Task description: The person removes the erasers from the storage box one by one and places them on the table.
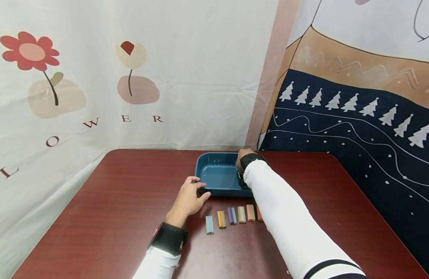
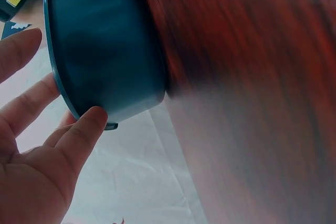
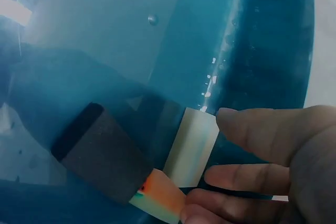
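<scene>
Two hands work at a blue tray (image 1: 218, 174) on a red-brown table (image 1: 113, 201), six coloured blocks lined up in front of it.

The rectangular tray sits near the table's far edge by the wall cloths, its long axis seeming to run left to right. The left hand (image 1: 188, 199) lies relaxed and spread, thumb (image 2: 86, 129) touching the tray's near left corner, gripping nothing. The right hand (image 1: 244, 157) reaches inside the tray, where its fingers (image 3: 262, 135) pinch a pale block (image 3: 191, 153) by one end, its long axis running down toward the tray floor; an orange-tipped block (image 3: 157, 198) sits just below it. The row of blocks (image 1: 233, 217) on the table numbers six, each lying with its long axis pointing toward the tray.
</scene>
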Available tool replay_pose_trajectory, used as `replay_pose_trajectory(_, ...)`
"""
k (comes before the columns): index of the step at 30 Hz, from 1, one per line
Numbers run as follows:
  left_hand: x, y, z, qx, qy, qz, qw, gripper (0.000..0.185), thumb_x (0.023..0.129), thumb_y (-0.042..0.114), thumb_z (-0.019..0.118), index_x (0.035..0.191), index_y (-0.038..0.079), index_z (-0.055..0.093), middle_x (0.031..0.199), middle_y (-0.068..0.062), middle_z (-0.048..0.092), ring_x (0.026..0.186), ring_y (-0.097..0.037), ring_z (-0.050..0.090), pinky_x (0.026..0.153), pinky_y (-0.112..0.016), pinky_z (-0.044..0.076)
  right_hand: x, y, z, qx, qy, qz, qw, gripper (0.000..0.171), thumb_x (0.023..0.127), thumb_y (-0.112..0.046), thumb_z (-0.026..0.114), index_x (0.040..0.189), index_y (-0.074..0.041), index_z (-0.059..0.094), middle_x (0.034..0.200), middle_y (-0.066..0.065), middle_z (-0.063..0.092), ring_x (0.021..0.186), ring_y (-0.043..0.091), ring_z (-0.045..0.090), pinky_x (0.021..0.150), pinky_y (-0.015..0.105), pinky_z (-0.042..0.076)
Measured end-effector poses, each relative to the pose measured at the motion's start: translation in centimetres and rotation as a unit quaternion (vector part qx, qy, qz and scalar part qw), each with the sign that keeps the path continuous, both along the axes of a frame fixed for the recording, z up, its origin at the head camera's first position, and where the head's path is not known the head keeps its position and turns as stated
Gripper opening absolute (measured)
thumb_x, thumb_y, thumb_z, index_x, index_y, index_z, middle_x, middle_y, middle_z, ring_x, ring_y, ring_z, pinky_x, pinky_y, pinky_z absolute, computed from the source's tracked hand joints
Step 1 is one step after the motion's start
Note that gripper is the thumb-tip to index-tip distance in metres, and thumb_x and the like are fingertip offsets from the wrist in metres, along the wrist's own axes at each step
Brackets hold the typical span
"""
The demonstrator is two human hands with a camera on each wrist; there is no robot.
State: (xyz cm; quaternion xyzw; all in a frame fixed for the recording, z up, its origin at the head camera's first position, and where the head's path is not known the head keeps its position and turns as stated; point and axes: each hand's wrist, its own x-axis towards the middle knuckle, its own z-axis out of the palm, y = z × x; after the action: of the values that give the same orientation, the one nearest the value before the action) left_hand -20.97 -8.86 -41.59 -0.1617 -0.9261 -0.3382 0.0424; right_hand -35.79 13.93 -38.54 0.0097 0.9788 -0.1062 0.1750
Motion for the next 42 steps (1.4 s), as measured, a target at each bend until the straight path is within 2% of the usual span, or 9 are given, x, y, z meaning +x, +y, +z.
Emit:
replay_pose_trajectory(3,-0.1,0.0,-0.2,0.003,0.002,-0.001,1.0000,0.036,0.091,0.022,0.070,0.120,0.001,0.068,0.134,-0.017,0.047,0.121,-0.035,0.048,0.098,-0.047,0.044,0.2,-0.1,0.1,0.018,-0.008,0.019,1.000,0.014,0.091,-0.015,0.064,0.091,-0.006,0.074,0.103,0.013,0.065,0.080,0.024,0.058,0.066,0.036,0.048)
replay_pose_trajectory(8,-0.2,0.0,-0.2,0.003,0.009,-0.002,1.0000,0.035,0.090,0.020,0.070,0.119,0.000,0.068,0.133,-0.017,0.047,0.121,-0.035,0.048,0.098,-0.047,0.043,0.5,-0.5,0.6,0.058,-0.005,0.057,0.997,0.014,0.087,-0.019,0.070,0.094,-0.009,0.075,0.104,0.008,0.067,0.090,0.022,0.061,0.077,0.037,0.051)
replay_pose_trajectory(13,-0.2,0.2,-0.2,0.000,0.008,-0.003,1.0000,0.036,0.090,0.021,0.071,0.119,0.000,0.068,0.132,-0.018,0.048,0.121,-0.035,0.048,0.098,-0.047,0.043,0.6,-0.6,0.5,0.074,-0.009,0.063,0.995,0.018,0.085,-0.025,0.075,0.099,-0.012,0.075,0.106,0.005,0.067,0.094,0.022,0.061,0.081,0.038,0.052)
replay_pose_trajectory(19,-0.3,0.4,0.0,0.001,0.010,-0.001,0.9999,0.036,0.089,0.022,0.071,0.119,0.000,0.068,0.133,-0.017,0.048,0.121,-0.034,0.048,0.098,-0.047,0.043,0.8,-0.3,0.7,0.073,-0.006,0.054,0.996,0.013,0.086,-0.025,0.074,0.092,-0.014,0.075,0.097,0.003,0.068,0.086,0.020,0.062,0.076,0.037,0.052)
replay_pose_trajectory(24,-0.1,0.3,0.0,0.000,0.005,0.003,1.0000,0.037,0.090,0.022,0.071,0.120,0.001,0.068,0.133,-0.017,0.048,0.121,-0.035,0.049,0.098,-0.048,0.043,1.3,-0.5,0.6,0.062,0.018,0.056,0.996,0.009,0.084,-0.020,0.076,0.079,-0.012,0.074,0.083,0.002,0.066,0.076,0.019,0.061,0.068,0.035,0.051)
replay_pose_trajectory(32,0.0,0.2,-0.1,-0.005,0.000,0.009,0.9999,0.036,0.090,0.022,0.071,0.120,0.002,0.068,0.133,-0.016,0.048,0.120,-0.035,0.049,0.097,-0.049,0.044,2.0,-0.8,0.3,0.090,0.059,0.090,0.990,0.026,0.087,-0.015,0.071,0.062,-0.013,0.066,0.062,0.001,0.061,0.061,0.017,0.057,0.060,0.034,0.047)
replay_pose_trajectory(37,0.0,0.0,-0.1,-0.005,0.006,0.007,0.9999,0.036,0.089,0.022,0.071,0.119,0.001,0.068,0.133,-0.017,0.048,0.121,-0.035,0.049,0.098,-0.049,0.043,1.3,-0.8,-0.7,0.111,0.060,0.098,0.987,0.016,0.084,-0.026,0.076,0.073,-0.017,0.069,0.070,-0.002,0.062,0.065,0.015,0.058,0.061,0.032,0.049)
replay_pose_trajectory(39,0.0,0.0,-0.1,-0.005,0.006,0.006,0.9999,0.036,0.090,0.022,0.071,0.119,0.001,0.068,0.133,-0.016,0.048,0.121,-0.035,0.049,0.098,-0.049,0.043,0.6,-0.6,-1.8,0.109,0.059,0.097,0.988,0.019,0.079,-0.034,0.081,0.081,-0.018,0.070,0.075,-0.002,0.063,0.069,0.016,0.059,0.062,0.034,0.049)
replay_pose_trajectory(42,0.1,0.1,-0.3,-0.007,0.005,0.007,0.9999,0.036,0.090,0.022,0.071,0.118,0.001,0.069,0.133,-0.016,0.048,0.120,-0.035,0.049,0.098,-0.049,0.043,0.5,-0.6,-2.3,0.101,0.043,0.090,0.990,0.027,0.076,-0.040,0.083,0.087,-0.019,0.070,0.079,-0.003,0.063,0.073,0.017,0.059,0.065,0.035,0.050)
